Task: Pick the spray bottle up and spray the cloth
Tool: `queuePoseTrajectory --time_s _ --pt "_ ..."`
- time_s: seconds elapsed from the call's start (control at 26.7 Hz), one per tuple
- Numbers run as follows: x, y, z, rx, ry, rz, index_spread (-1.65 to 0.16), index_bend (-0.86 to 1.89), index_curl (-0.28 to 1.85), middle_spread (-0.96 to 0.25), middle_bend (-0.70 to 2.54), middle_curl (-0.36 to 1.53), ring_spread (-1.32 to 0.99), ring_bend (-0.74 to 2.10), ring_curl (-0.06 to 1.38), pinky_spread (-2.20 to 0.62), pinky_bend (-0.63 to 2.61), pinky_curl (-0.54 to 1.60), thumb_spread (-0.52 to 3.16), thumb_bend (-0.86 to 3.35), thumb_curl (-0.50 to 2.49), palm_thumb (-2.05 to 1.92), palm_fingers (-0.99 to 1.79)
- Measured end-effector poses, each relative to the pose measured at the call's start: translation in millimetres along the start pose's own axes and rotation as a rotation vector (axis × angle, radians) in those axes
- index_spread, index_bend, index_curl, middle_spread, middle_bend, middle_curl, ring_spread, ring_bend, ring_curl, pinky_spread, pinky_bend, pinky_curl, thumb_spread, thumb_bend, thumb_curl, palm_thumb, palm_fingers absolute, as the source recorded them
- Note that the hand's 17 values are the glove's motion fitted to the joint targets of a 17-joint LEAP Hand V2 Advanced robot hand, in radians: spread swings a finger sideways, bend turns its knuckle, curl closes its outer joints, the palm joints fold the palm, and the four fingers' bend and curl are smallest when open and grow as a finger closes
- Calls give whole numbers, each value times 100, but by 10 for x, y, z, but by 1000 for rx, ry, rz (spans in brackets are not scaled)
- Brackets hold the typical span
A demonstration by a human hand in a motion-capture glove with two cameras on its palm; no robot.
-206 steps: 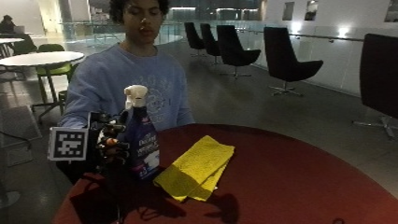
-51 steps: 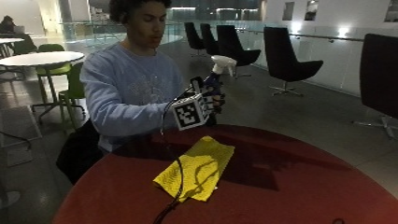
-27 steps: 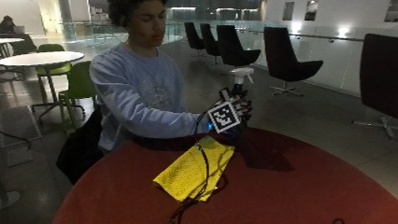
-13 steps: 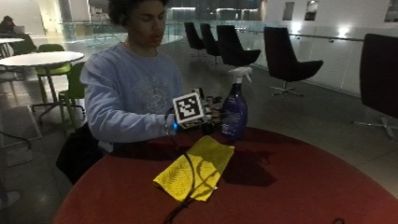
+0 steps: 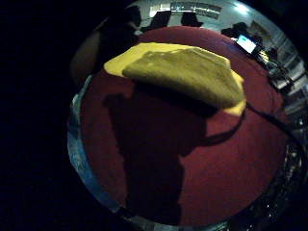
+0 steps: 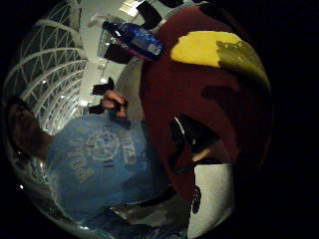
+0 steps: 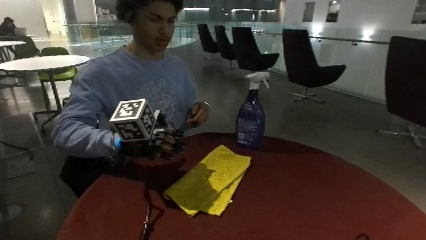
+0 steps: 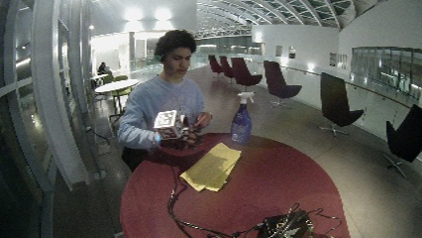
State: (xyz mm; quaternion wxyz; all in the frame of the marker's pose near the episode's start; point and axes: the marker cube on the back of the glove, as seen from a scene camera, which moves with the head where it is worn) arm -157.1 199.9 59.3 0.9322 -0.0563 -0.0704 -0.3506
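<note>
Bottle (image 7: pixel 251 120) stands upright beside yellow cloth (image 7: pixel 209 179).

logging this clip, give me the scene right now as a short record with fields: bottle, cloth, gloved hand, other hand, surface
bottle: blue spray bottle with a white trigger head, standing upright on the table, nobody holding it
cloth: yellow cloth, folded, lying flat between the bottle and the table's near edge
gloved hand: right hand above the table near the person's edge, apart from the bottle, fingers loosely curled, holding nothing
other hand: bare hand raised in front of the chest, holding nothing
surface: round red table
</note>
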Motion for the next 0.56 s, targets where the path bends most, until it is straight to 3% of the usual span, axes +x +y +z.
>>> queuePoseTrajectory --time_s 0.26,0.56 --pt "384 459 -84 13 87 98 -39 16 26 -1 35 38 5 39 27 23 32 29 99 -2 45 76 40" --pt "402 515 -83 5 125 100 -39 15 27 -1 33 38 4 36 27 23 28 30 101 -2 44 77 43"
